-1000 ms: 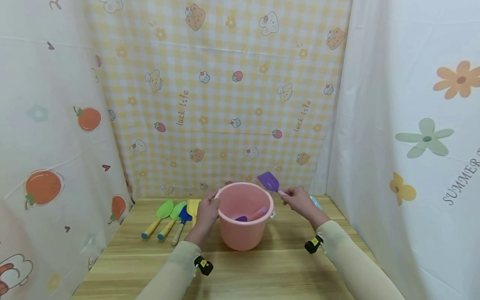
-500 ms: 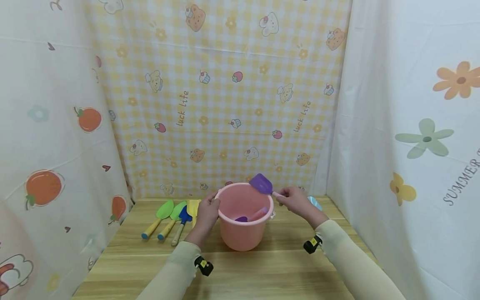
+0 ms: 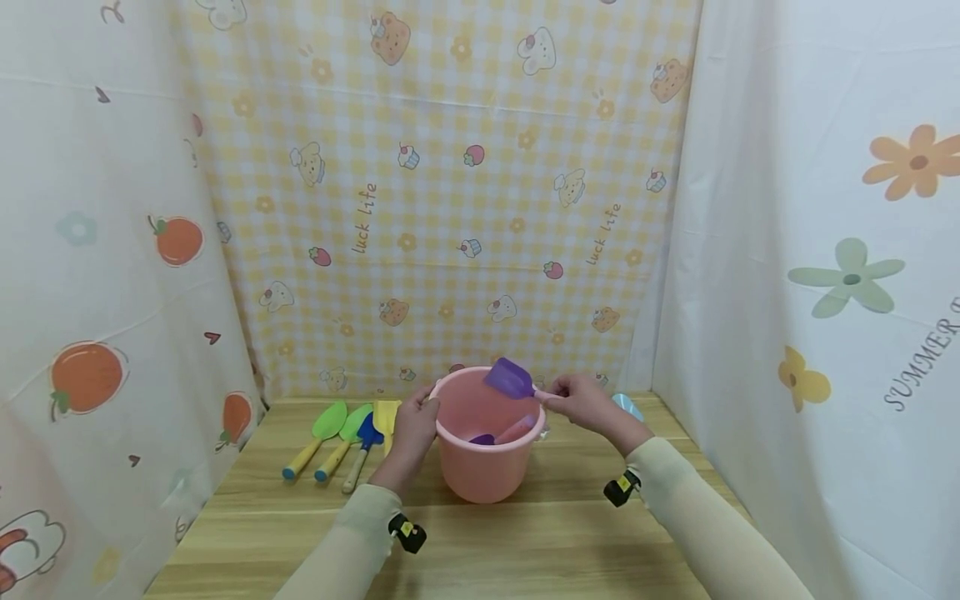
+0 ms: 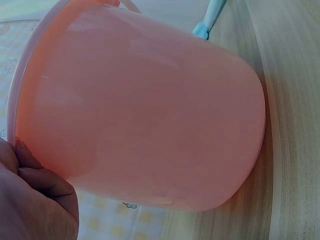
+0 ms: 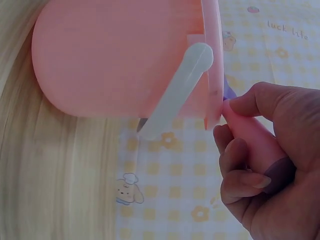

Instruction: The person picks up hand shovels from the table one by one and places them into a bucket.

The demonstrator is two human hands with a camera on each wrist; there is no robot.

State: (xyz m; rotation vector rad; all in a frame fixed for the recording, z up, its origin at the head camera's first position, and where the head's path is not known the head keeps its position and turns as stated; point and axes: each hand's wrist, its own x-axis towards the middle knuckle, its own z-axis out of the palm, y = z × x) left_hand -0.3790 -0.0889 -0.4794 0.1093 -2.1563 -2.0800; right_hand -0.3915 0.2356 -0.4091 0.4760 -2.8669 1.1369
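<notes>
A pink bucket [image 3: 483, 475] stands upright on the wooden table. At its left rim my left hand [image 3: 415, 425] grips the edge, fingers curled over it in the left wrist view. My right hand [image 3: 592, 407] holds a toy shovel by its pink handle [image 5: 252, 140]. The shovel's purple blade [image 3: 512, 379] hangs over the bucket's opening, near the back right of the rim. Inside the bucket lie a pink handle [image 3: 517, 429] and a purple piece [image 3: 482, 439], partly hidden by the front wall. A white bail handle [image 5: 175, 95] hangs on the bucket's right side.
Left of the bucket lie two green shovels with yellow handles [image 3: 303, 457], a blue shovel [image 3: 367, 429] and a yellow one [image 3: 386, 414], partly behind my left hand. A light blue tool [image 3: 628, 406] lies behind my right wrist. Patterned cloth [image 3: 465, 208] encloses the back and sides.
My right hand has moved a little left, carrying the shovel from beside the bucket to over its opening. The left hand and bucket have stayed in place.
</notes>
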